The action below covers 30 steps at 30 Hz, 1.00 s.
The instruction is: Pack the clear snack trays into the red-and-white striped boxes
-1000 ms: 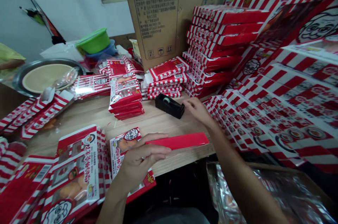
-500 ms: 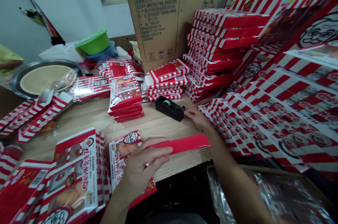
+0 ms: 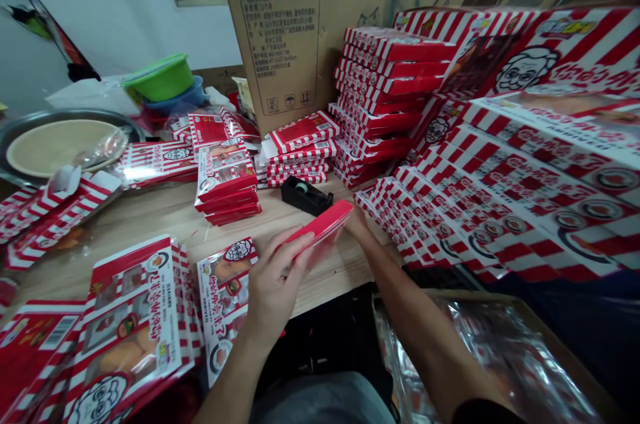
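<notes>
My left hand point(image 3: 273, 271) is closed round the near end of a flat red carton point(image 3: 325, 227), thumb on one side and fingers on the other. The carton is turned with a plain red narrow side up. At its far end is my right hand point(image 3: 356, 219); its fingers are mostly hidden behind the carton, so what they hold is unclear. A black tape dispenser point(image 3: 295, 192) with a pale roll stands just beyond the carton. Left of my left hand, a printed window carton point(image 3: 225, 277) lies on the table.
Striped cartons are stacked at the back point(image 3: 390, 64) and on the right point(image 3: 525, 171). Window cartons point(image 3: 130, 317) fill the left front. A large cardboard box point(image 3: 285, 31) stands behind. An open box of clear-wrapped packs point(image 3: 490, 351) sits below right.
My right hand has moved from the tape dispenser's cutter end to the carton's far end. My left hand has tilted the carton's far end upward. The view has shifted to the right.
</notes>
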### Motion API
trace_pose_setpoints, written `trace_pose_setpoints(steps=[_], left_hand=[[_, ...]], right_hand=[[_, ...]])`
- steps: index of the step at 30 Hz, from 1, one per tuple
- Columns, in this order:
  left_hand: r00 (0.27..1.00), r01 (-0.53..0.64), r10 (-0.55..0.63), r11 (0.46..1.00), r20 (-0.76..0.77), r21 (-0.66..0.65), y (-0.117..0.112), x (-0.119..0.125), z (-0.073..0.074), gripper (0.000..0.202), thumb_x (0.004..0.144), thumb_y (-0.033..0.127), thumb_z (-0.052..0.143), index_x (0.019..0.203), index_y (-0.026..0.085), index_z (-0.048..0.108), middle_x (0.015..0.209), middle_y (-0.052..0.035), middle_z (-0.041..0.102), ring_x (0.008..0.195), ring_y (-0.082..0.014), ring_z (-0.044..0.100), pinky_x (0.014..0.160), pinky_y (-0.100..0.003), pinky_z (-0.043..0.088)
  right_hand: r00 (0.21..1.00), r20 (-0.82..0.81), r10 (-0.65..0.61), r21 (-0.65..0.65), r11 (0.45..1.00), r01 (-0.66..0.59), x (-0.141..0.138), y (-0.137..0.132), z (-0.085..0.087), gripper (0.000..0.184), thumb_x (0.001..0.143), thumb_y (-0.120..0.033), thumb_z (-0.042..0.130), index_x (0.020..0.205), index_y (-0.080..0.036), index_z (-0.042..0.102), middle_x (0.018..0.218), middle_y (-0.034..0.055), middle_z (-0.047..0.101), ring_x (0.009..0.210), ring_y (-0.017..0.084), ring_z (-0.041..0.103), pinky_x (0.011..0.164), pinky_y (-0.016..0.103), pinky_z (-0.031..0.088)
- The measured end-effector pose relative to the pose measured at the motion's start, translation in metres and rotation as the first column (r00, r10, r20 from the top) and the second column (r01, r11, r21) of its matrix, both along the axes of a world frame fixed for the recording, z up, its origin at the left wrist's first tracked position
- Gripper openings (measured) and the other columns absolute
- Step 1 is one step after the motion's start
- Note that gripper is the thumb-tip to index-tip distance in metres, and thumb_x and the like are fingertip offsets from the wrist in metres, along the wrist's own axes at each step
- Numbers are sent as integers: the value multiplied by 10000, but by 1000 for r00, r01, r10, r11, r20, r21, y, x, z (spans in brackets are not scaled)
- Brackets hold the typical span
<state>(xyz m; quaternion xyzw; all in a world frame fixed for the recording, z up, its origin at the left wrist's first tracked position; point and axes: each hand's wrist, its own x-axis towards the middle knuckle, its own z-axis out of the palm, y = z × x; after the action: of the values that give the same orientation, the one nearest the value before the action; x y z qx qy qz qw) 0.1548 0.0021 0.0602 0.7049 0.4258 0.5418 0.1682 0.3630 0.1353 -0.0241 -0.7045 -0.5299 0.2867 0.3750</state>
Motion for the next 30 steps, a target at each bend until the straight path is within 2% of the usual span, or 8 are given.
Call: trace_pose_setpoints(steps=[6, 9, 12, 15, 18, 24, 28, 30], left_hand=[[1000, -29, 29, 1000, -1, 10, 3, 3, -1, 198, 878, 158, 563, 1031, 219, 673, 1054, -47, 671, 989, -155, 645, 889, -302, 539], [999, -19, 19, 1000, -40, 5, 0, 3, 4, 163, 879, 164, 560, 994, 212, 666, 1016, -42, 669, 959, -151, 649, 861, -277, 537], [982, 6, -15, 999, -191, -46, -1, -2, 17, 194, 883, 157, 533, 1034, 219, 636, 989, -37, 657, 923, -147, 649, 790, -250, 535], [909, 51, -89, 993, -408, -102, 4, -7, 31, 347, 886, 147, 478, 1200, 255, 577, 950, -30, 623, 815, -136, 640, 670, -233, 520], [860, 99, -149, 987, -487, -127, 14, -10, 38, 412, 878, 148, 445, 1267, 229, 549, 882, -35, 595, 743, -144, 612, 652, -270, 510], [943, 129, -188, 967, -275, -219, 22, -16, 30, 362, 872, 155, 468, 1214, 197, 578, 997, -57, 646, 917, -166, 625, 815, -309, 502], [996, 38, -64, 944, -68, -327, 5, -27, 37, 238, 847, 217, 549, 1074, 235, 617, 1033, -19, 683, 967, -164, 636, 846, -290, 500], [999, -1, 20, 920, 44, -393, -4, -37, 45, 134, 835, 269, 570, 955, 229, 610, 926, 1, 698, 858, -153, 655, 774, -277, 516]], right_hand=[[933, -347, -100, 268, 942, 201, -17, -82, 56, 303, 915, -436, 469, 750, -185, 505, 587, -52, 442, 508, 91, 436, 489, 216, 390], [887, -461, 30, 310, 942, 129, -46, -122, 85, 347, 834, -511, 543, 683, -200, 516, 511, -60, 438, 469, 91, 416, 464, 211, 369], [790, -595, 147, 214, 977, -20, -68, -132, 100, 383, 767, -465, 632, 539, -194, 485, 412, -68, 409, 381, 70, 359, 402, 200, 313], [773, -612, 167, 163, 983, -83, -74, -125, 102, 418, 764, -475, 616, 493, -197, 460, 384, -58, 428, 343, 71, 367, 378, 202, 310], [790, -588, 172, 139, 984, -111, -71, -118, 97, 409, 762, -497, 605, 511, -192, 503, 405, -31, 499, 346, 89, 421, 380, 213, 339], [899, -434, 61, 180, 983, 20, -71, -109, 69, 459, 666, -502, 690, 428, -201, 439, 342, -58, 401, 353, 84, 346, 403, 228, 330], [938, -343, -48, 355, 918, 177, -57, -119, 67, 361, 555, -424, 808, 747, -200, 600, 750, 9, 621, 700, 176, 559, 652, 281, 467], [921, -354, 164, 386, 922, -16, -53, -125, 75, 503, 627, -407, 785, 1055, -223, 593, 1067, 55, 641, 953, 217, 593, 823, 322, 480]])
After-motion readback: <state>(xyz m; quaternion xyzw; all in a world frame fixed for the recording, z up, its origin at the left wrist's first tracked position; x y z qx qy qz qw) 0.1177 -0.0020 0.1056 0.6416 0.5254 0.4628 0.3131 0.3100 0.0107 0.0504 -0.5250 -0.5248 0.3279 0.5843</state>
